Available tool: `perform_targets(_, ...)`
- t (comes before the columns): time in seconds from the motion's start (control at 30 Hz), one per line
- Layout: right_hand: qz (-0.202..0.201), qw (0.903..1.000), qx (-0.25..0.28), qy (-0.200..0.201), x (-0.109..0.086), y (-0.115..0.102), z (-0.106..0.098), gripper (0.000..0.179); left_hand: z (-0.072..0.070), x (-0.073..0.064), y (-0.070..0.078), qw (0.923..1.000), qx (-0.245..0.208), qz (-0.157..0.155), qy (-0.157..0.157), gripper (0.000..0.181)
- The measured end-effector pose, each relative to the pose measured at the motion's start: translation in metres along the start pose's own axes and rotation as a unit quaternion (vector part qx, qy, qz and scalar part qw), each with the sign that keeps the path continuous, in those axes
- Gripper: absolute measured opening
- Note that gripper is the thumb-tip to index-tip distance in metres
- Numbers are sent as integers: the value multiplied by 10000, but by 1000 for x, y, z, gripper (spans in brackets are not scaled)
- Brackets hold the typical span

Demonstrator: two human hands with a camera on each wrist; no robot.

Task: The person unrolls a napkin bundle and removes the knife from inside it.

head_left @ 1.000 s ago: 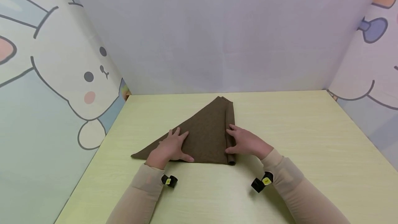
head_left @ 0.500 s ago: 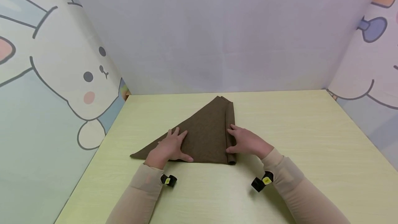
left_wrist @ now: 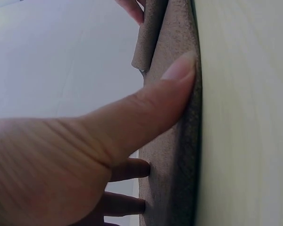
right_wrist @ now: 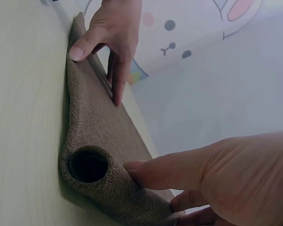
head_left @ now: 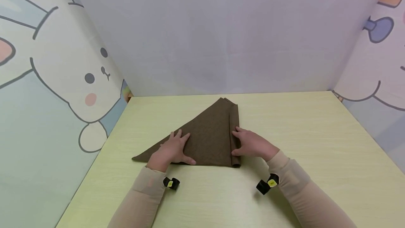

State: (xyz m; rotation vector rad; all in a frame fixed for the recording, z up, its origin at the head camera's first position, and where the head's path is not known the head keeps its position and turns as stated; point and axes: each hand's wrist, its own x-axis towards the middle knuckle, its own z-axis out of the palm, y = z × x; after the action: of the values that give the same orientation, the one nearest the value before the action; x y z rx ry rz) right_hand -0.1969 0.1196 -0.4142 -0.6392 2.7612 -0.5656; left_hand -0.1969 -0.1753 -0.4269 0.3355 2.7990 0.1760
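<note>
A brown cloth (head_left: 207, 136) lies on the table as a triangle, with its right side wound into a narrow roll (head_left: 234, 115). My left hand (head_left: 171, 150) rests on the left part, fingers spread. Its thumb (left_wrist: 151, 106) presses along the near edge in the left wrist view. My right hand (head_left: 254, 145) grips the roll near its front end, fingertips and thumb curled over it. The hollow round end of the roll (right_wrist: 111, 172) shows in the right wrist view, with the thumb (right_wrist: 165, 172) just beside the opening.
The pale wood-grain table (head_left: 294, 122) extends on all sides of the cloth. A plain light backdrop (head_left: 221, 45) stands behind its far edge. Cartoon-printed panels, one with a rabbit (head_left: 72, 62), flank both sides. Small black devices (head_left: 267, 184) are on both wrists.
Both hands have drifted slightly apart, the right hand a touch to the right with the roll, the left hand a touch to the left. The cloth's left tip has shifted slightly left.
</note>
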Motion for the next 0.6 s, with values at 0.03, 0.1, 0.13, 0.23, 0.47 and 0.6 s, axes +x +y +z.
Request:
perform_targets(0.03,3,10000,1,-10,0,0,0,78,0,0,0,10000,5,0,-5,112)
perform_targets(0.1,9,10000,-4,-24,0,1,-1,78,0,0,0,10000,21,7,-6,112)
perform_targets(0.13,11,10000,-4,-27,0,1,-1,78,-1,0,0,10000,33,2,-15,112)
perform_targets(0.23,23,10000,-38,-52,0,2,-1,79,-2,-1,-1,10000,47,-31,-30,112)
perform_targets(0.47,83,9999,29,-127,0,4,-3,78,-4,-3,0,10000,-21,-78,-58,112)
perform_targets(0.6,74,9999,25,-149,0,5,-4,79,-4,-3,0,10000,-31,-87,-30,112)
